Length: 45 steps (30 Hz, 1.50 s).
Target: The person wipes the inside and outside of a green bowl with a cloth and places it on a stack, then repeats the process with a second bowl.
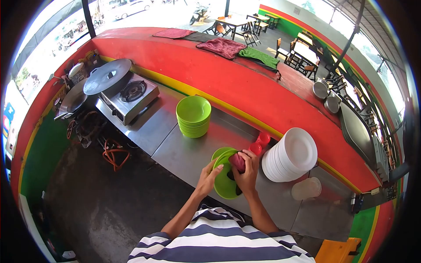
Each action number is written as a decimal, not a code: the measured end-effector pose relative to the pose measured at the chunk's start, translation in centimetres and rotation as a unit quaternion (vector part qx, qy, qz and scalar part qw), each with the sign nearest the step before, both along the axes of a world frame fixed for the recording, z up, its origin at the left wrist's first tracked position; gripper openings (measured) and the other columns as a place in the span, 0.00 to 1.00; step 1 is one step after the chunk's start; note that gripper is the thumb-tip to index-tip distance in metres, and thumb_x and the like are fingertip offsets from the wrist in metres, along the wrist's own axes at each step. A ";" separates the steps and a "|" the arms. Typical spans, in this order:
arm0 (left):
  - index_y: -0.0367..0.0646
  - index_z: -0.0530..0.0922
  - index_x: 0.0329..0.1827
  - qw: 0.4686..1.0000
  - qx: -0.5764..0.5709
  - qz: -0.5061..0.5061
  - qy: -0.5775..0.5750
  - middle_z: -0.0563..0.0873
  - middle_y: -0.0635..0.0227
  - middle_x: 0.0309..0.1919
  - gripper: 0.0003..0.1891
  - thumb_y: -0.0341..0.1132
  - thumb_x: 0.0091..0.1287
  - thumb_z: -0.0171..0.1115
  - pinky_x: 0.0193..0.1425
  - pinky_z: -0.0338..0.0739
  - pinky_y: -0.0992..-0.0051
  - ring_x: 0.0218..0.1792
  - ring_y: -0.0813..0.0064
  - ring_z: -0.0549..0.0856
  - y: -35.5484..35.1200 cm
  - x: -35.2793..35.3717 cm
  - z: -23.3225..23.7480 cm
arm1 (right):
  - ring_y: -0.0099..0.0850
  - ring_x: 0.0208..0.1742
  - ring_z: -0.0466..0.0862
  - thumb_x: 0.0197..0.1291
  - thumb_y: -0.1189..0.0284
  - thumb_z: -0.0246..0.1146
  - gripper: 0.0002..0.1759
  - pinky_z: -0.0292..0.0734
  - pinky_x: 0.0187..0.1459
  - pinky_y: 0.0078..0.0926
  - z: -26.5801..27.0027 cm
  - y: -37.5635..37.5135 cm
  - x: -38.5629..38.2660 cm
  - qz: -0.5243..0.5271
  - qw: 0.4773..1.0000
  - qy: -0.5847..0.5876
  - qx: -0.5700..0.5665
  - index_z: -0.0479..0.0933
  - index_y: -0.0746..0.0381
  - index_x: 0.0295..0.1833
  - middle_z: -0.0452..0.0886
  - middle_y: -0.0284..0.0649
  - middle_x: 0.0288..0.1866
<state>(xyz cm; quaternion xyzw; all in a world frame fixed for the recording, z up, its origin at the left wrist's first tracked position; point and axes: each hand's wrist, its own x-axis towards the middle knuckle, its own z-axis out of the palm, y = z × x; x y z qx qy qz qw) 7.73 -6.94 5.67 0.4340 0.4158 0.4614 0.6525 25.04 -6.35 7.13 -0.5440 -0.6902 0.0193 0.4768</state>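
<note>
In front of my body, my left hand (207, 179) grips a lime-green bowl (224, 187) by its left side, thumb over the rim. The bowl is tilted so that its inside faces me. My right hand (246, 173) is closed around a dark red cloth (237, 162) and presses it at the bowl's right side. Another green rim shows just behind this bowl. Farther back on the steel counter (169, 142) stands a stack of matching green bowls (193, 110).
Right of my hands are red cups (263, 139), a tall stack of white plates (298, 151) and a translucent tub (307, 189). A gas stove (131, 98) with a large pan lid (107, 76) beside it sits at left. Cloths (221, 47) lie on the red wall (210, 65).
</note>
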 end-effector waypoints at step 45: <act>0.43 0.85 0.61 0.945 0.156 -0.091 0.273 0.88 0.43 0.35 0.17 0.44 0.79 0.61 0.44 0.80 0.68 0.35 0.71 0.87 0.9 1.0 2.6 | 0.46 0.52 0.87 0.47 0.84 0.74 0.35 0.82 0.55 0.36 0.3 -2.3 3.7 0.108 0.991 0.041 -0.065 0.77 0.61 0.65 0.85 0.47 0.53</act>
